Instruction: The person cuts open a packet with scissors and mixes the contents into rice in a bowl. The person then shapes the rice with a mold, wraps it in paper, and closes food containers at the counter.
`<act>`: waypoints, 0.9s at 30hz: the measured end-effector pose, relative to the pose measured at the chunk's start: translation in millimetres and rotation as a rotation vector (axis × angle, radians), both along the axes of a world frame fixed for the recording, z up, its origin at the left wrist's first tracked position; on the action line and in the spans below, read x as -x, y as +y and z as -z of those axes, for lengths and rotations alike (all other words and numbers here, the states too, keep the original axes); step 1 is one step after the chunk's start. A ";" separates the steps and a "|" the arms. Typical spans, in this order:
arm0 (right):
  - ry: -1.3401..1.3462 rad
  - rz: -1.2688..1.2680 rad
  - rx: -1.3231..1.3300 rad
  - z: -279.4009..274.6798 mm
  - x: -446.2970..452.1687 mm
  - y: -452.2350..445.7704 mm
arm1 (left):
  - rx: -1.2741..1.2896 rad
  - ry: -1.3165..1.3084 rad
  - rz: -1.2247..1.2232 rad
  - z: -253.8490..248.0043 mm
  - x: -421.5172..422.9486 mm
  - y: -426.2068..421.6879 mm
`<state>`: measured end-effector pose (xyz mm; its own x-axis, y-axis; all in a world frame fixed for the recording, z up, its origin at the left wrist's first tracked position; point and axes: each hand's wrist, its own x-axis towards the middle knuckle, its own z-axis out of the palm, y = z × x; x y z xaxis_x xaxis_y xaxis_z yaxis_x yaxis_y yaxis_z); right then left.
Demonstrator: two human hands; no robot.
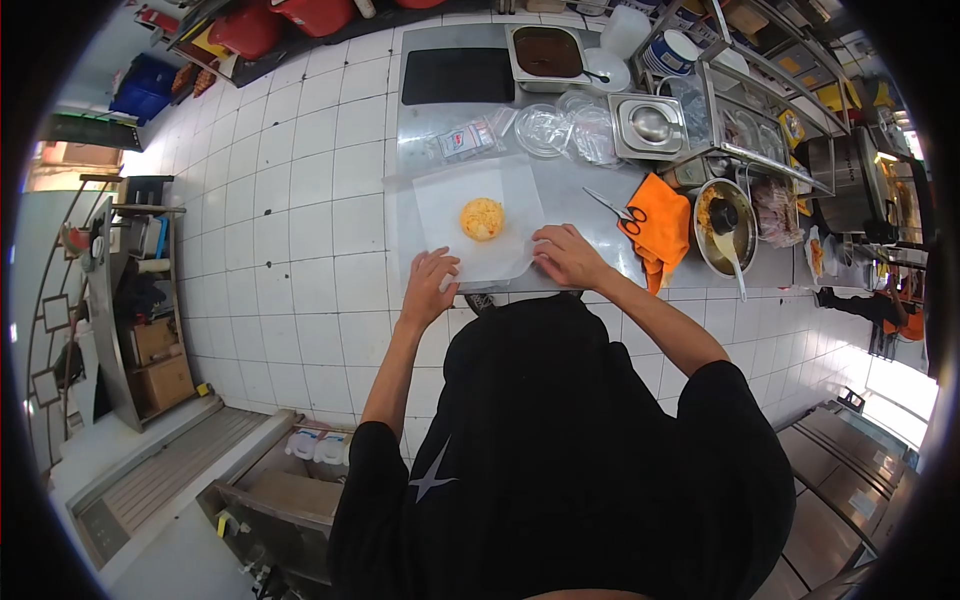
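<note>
A round, flat mound of yellow-orange food [482, 219] lies on a white sheet of paper [437, 200], spread over the steel table near its front edge. At the sheet's near left corner is my left hand [431, 285], its fingers curled over the paper's edge. My right hand [568, 256] rests at the near right edge of the sheet, fingers bent and thumb toward the paper. Whether either hand pinches the paper is too small to tell. Neither hand touches the food.
Scissors [612, 207] lie on an orange cloth [663, 222] right of my right hand. Beyond are a bowl with a spatula [742, 247], a steel container [648, 127], a tray of brown sauce [547, 52], plastic lids [543, 130] and a black board [458, 77].
</note>
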<state>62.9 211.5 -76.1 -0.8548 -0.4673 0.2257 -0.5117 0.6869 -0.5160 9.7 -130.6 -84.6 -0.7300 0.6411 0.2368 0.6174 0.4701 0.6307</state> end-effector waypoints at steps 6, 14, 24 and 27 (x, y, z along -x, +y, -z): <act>0.093 0.248 -0.161 -6.0 3.4 -58.6 | -0.256 -0.246 -0.312 4.8 0.9 14.3; 0.163 0.101 -0.064 -3.5 8.9 -18.4 | -0.234 -0.180 -0.204 6.7 10.6 4.9; -0.052 0.001 0.174 -6.2 -8.2 -2.2 | -0.032 -0.022 -0.060 -6.2 -5.0 -10.1; -0.189 -0.041 0.124 -1.9 -18.0 4.0 | -0.007 -0.085 -0.004 1.7 -13.2 -11.2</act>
